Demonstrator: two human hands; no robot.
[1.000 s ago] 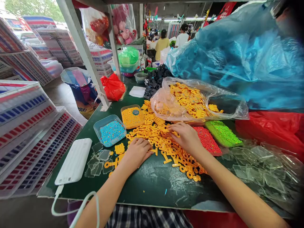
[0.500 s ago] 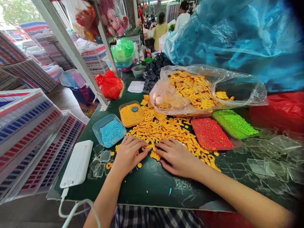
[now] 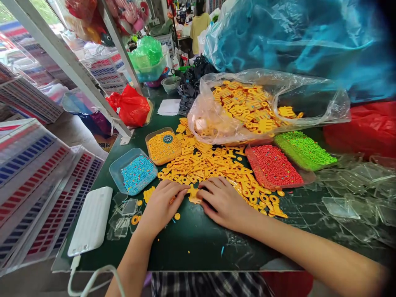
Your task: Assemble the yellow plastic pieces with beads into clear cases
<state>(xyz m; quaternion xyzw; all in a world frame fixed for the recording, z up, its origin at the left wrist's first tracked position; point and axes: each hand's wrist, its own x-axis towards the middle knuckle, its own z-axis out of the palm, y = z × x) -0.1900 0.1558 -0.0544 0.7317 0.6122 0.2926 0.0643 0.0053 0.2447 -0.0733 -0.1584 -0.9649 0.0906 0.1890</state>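
Observation:
My left hand (image 3: 162, 203) and my right hand (image 3: 223, 203) rest side by side on the dark green table (image 3: 198, 243), fingertips meeting at a small yellow plastic piece (image 3: 194, 194). Both hands have curled fingers pinching that piece at the near edge of a spread pile of yellow plastic parts (image 3: 213, 165). A few loose yellow rings (image 3: 177, 215) lie just below my left hand. Behind the pile, a clear bag (image 3: 235, 111) holds more yellow parts.
Trays of small beads stand around the pile: blue (image 3: 135, 173), orange (image 3: 163, 145), red (image 3: 274, 167), green (image 3: 303, 149). A white power bank (image 3: 91, 220) with cable lies left. Clear plastic lids (image 3: 355, 194) cover the right side. Big blue bag (image 3: 293, 37) and red bag (image 3: 131, 106) behind; a person stands far back.
My right hand drew back from the pile's middle to its near edge and met my left hand. Both now pinch one yellow piece. The camera tilted slightly downward.

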